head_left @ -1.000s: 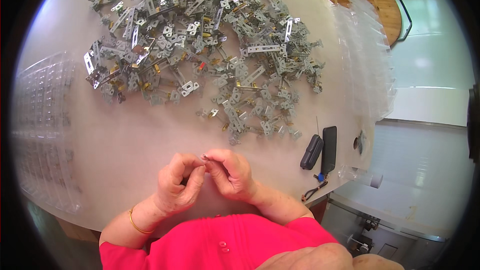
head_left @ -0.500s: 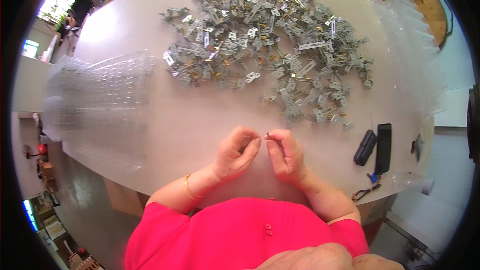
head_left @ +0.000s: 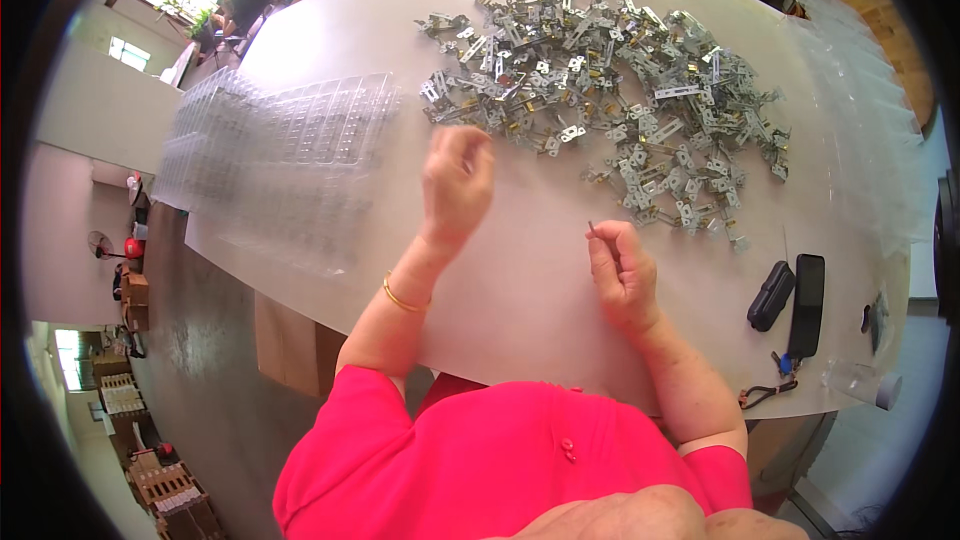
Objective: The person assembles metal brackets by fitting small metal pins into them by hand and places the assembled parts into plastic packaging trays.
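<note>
A wide heap of small silvery metal brackets [head_left: 680, 130], some with brass-coloured parts, covers the far middle of the table. My left hand [head_left: 458, 185] is raised by the heap's near left edge, its fingers curled together. Whether anything is in them is hidden. Nearer to me and further right, my right hand [head_left: 625, 280] pinches a small thin dark metal piece [head_left: 592, 228] between thumb and forefinger. The tip of this piece sticks out above the fingertips, and its exact kind is too small to tell.
Stacked clear plastic trays [head_left: 270, 150] lie on the left of the pale table [head_left: 500, 310]. More clear plastic trays [head_left: 850, 130] line the right side. A black phone [head_left: 806, 305], a dark oblong case [head_left: 771, 296], a corded strap [head_left: 768, 394] and a clear plastic cup [head_left: 862, 383] lie at the near right.
My left hand has parted from the right one and moved away from me, up to the heap's near left edge. My right hand keeps its pinch on the small dark piece. The view has shifted.
</note>
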### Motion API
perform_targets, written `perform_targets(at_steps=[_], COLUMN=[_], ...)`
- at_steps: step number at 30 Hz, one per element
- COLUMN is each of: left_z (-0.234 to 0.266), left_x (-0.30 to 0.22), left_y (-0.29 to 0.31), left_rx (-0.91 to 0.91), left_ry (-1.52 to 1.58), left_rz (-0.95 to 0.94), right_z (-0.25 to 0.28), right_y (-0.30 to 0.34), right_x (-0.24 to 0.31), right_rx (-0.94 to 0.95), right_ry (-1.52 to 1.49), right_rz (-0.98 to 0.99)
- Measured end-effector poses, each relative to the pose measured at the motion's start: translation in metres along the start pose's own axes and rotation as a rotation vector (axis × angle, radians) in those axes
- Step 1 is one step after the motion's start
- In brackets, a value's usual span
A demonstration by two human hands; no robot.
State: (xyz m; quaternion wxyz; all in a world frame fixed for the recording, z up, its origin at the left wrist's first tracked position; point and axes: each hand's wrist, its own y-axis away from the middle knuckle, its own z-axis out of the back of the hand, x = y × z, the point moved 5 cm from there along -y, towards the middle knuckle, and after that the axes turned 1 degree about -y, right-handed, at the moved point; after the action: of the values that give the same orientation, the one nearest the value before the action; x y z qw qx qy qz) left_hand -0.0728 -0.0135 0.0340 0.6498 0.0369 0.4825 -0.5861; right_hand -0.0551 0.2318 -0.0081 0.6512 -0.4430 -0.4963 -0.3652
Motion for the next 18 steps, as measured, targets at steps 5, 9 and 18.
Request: perform_targets(at_steps=[5, 9, 18], left_z=[0.013, -0.001, -0.027], left_x=[0.048, 0.088, 0.076], left_y=[-0.046, -0.061, -0.044], left_rx=[-0.191, -0.158, -0.042], left_ry=[-0.300, -0.379, -0.178], left_rz=[0.052, 0.168, 0.272], right_z=[-0.004, -0.006, -0.007], right_y=[-0.002, 0.000, -0.001], right_x=[0.007, -0.001, -0.004], right_rx=[0.020, 0.063, 0.057], right_ry=[0.059, -0.021, -0.002], right_rz=[0.034, -0.046, -0.024])
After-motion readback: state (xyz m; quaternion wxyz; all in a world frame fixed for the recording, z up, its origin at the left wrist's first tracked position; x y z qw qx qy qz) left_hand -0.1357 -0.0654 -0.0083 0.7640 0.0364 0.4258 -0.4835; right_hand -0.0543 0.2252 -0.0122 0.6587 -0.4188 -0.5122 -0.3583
